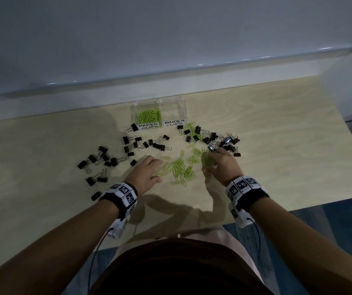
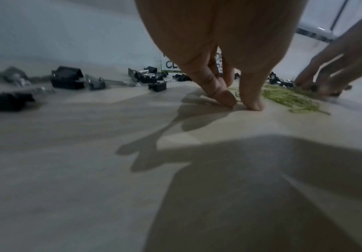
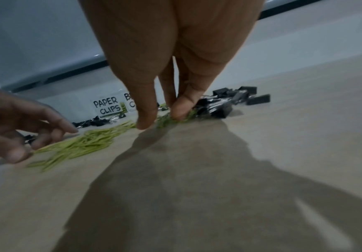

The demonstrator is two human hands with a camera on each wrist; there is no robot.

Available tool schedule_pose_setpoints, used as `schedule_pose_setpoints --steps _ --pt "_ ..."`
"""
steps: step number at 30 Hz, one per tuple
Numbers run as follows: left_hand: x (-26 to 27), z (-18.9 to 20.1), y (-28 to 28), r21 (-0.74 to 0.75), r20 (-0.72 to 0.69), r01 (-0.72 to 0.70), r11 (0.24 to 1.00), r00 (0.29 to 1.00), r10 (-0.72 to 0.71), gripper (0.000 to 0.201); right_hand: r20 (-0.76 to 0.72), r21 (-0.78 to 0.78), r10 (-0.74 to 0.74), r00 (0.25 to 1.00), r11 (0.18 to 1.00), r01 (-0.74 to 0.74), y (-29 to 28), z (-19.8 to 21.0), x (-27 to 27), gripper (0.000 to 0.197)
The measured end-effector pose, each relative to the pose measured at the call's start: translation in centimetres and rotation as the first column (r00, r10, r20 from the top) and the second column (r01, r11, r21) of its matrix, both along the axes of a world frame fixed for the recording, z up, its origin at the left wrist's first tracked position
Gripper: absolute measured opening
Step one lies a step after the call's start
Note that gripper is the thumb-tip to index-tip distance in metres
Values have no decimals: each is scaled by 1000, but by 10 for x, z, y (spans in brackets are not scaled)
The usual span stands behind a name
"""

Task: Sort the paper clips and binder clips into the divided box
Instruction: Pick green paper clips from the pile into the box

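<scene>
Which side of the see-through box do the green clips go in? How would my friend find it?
Look at the far edge of the pale wooden table, where a clear plastic divided box stands. Its left compartment wears a white label reading PAPER CLIPS and already holds a heap of lime-green wire paper clips, while the right compartment, labelled BINDER CLIPS, holds none.

The head view looks steeply down from above; both wrist views skim the table [image 1: 255, 124] low, sharing the labelled box [image 1: 158, 112].
</scene>
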State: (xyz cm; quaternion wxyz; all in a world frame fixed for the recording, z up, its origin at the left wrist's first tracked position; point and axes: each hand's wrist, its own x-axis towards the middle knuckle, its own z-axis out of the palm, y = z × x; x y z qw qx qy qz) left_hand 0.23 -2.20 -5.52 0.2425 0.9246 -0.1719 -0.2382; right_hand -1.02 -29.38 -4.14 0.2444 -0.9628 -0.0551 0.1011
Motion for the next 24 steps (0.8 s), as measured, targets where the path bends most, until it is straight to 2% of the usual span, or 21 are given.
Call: schedule_pose_setpoints --steps 3,6,8,10,11,14,16,22,24 --pt "2 1 -18 -66 19 -102 993 994 103 49 -65 -12 2 998 1000 -3 18 -3 6 22" --pt "4 2 -37 -116 -7 -128 985 992 128 46 -112 14 89 990 996 -88 37 -3 7 21" --pt "6 2 -42 -113 -5 -107 988 994 107 49 -100 46 138 985 990 -134 43 -2 5 20" --pt "8 2 -40 -63 38 -70 996 997 72 60 -65 62 116 991 992 -112 42 -2 5 22" --pt "9 2 -37 -21 49 -48 999 998 49 69 -66 35 98 993 995 -95 41 -2 6 31" --pt "7 3 -35 76 51 31 997 998 -35 91 -180 -89 125 976 986 -143 40 -2 7 77" --pt "7 1 -40 90 65 71 993 995 -77 91 -213 -122 169 962 973 -197 44 -3 6 86" --pt "11 1 -54 14 31 73 997 997 -73 49 -173 -17 198 965 979 -204 49 3 13 42" --pt "15 3 -56 9 35 74 997 997 -74 34 -144 -8 199 969 979 -202 48 7 16 33"
